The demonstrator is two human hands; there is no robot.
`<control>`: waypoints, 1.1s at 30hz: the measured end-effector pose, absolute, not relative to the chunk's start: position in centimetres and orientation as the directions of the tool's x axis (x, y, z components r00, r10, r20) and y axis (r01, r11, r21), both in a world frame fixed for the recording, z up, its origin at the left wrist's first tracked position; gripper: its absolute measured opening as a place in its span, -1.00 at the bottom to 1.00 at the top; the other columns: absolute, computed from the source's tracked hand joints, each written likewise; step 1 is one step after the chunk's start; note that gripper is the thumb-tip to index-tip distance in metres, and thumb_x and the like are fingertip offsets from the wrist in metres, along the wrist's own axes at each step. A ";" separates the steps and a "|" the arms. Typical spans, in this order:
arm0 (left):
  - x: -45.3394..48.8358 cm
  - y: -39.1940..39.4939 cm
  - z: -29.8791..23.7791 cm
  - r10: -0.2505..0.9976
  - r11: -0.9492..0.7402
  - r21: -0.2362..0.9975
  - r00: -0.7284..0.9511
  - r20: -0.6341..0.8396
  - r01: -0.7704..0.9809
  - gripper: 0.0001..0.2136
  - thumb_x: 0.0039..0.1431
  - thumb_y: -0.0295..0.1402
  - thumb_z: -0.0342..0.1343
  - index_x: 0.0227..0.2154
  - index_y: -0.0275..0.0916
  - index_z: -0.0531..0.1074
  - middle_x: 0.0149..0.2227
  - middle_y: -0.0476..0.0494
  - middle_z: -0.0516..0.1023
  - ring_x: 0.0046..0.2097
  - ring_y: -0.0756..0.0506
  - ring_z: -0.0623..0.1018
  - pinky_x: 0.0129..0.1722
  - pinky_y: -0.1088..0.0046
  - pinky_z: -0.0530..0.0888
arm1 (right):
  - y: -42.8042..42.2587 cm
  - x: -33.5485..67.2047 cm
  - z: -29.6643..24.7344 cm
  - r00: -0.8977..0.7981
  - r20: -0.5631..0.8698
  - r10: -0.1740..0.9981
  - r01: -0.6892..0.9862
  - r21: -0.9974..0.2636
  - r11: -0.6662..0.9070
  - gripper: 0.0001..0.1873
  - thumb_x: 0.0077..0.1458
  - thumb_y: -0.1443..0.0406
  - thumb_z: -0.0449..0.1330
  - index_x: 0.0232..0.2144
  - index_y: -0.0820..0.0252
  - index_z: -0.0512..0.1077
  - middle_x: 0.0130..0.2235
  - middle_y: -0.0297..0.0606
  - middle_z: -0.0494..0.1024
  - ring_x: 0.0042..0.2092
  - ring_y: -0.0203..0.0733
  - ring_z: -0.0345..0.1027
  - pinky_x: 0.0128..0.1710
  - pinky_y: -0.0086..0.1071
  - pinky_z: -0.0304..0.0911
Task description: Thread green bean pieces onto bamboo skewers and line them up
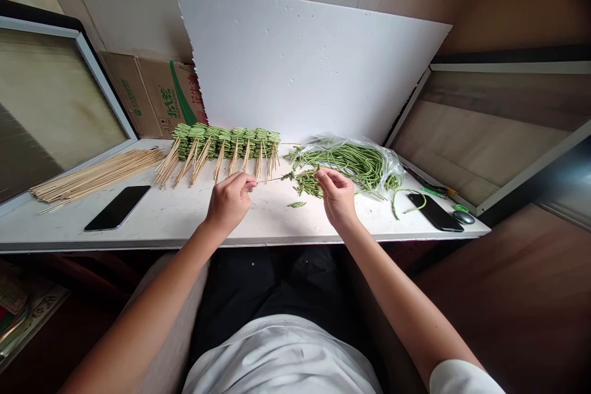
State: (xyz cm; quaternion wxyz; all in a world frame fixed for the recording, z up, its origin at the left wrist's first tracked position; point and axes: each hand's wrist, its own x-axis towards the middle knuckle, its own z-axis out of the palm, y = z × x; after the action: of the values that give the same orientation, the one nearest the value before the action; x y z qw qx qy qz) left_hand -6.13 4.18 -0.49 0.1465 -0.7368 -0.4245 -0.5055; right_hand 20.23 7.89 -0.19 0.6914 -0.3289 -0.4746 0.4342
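My left hand [229, 199] is closed in a pinch on a thin bamboo skewer [271, 180] that points right over the white table [175, 215]. My right hand [337, 194] pinches a short piece of green long bean [314, 172] at the skewer's tip. Cut bean pieces [305, 184] lie just beyond my right hand. Behind them a clear plastic bag [369, 163] holds a heap of long beans. A row of finished bean skewers [226, 148] lies at the back of the table.
A pile of bare skewers [92, 175] lies at the left, with a black phone [117, 207] in front of it. Another phone [434, 211], a small dark object [463, 217] and scissors [436, 188] sit at the right end. A white foam board [305, 61] and a cardboard box [157, 98] stand behind.
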 end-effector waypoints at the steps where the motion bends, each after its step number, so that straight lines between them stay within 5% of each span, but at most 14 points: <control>1: -6.1 4.2 -0.5 0.475 -0.594 0.212 0.125 0.871 0.776 -0.74 0.21 -0.66 0.00 -0.35 -0.20 0.51 -0.36 -0.08 0.67 -0.30 -0.10 0.67 -0.32 0.44 0.53 | 7.9 20.2 -0.2 0.171 0.361 0.917 -0.296 -0.869 0.397 -0.59 -0.18 -0.01 0.61 -0.36 0.06 0.65 -0.29 -0.26 0.66 -0.18 -0.10 0.50 -0.11 -0.18 0.41; 19: -5.3 2.9 0.2 0.414 -0.606 0.038 0.274 0.868 0.794 -0.69 0.17 -0.74 -0.06 -0.34 -0.19 0.44 -0.34 -0.14 0.62 -0.26 -0.15 0.66 -0.25 0.35 0.61 | 6.2 17.6 -1.6 0.074 0.319 0.945 -0.309 -0.893 0.326 -0.63 -0.07 -0.01 0.51 -0.51 0.08 0.51 -0.35 -0.30 0.53 -0.33 -0.23 0.30 -0.23 -0.27 0.37; 26: -5.6 3.5 0.1 0.439 -0.626 0.129 0.211 0.874 0.769 -0.67 0.13 -0.76 -0.09 -0.34 -0.19 0.41 -0.32 -0.08 0.64 -0.24 -0.09 0.69 -0.28 0.44 0.61 | 6.6 17.8 -1.6 0.022 0.326 0.945 -0.343 -0.886 0.313 -0.66 -0.08 -0.01 0.54 -0.43 0.06 0.62 -0.19 -0.26 0.63 -0.27 -0.21 0.38 -0.23 -0.28 0.39; 29: -6.0 4.1 -0.2 0.458 -0.613 0.172 0.170 0.873 0.771 -0.70 0.13 -0.74 -0.07 -0.34 -0.19 0.41 -0.34 -0.08 0.63 -0.26 -0.09 0.69 -0.30 0.45 0.59 | 8.1 19.6 -1.6 -0.065 0.398 0.915 -0.209 -0.902 0.378 -0.64 0.07 -0.07 0.46 -0.25 0.02 0.69 -0.10 -0.21 0.68 -0.11 -0.09 0.49 -0.16 -0.25 0.40; 33: -6.7 4.8 -0.4 0.520 -0.550 0.226 0.118 0.846 0.804 -0.73 0.16 -0.71 -0.02 -0.33 -0.19 0.42 -0.34 -0.09 0.64 -0.26 -0.10 0.68 -0.30 0.44 0.56 | 10.4 22.5 -2.5 -0.312 0.497 0.810 0.326 -0.745 0.582 -0.70 0.26 -0.01 0.36 -0.15 0.01 0.72 -0.10 -0.13 0.70 -0.02 0.06 0.47 0.02 -0.06 0.36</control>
State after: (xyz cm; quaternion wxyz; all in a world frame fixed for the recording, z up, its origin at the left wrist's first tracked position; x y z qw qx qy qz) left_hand -6.74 4.78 -0.45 0.1459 -0.7334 -0.4514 -0.4869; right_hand 22.48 10.38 -2.54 0.4543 -0.3713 -0.7647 0.2666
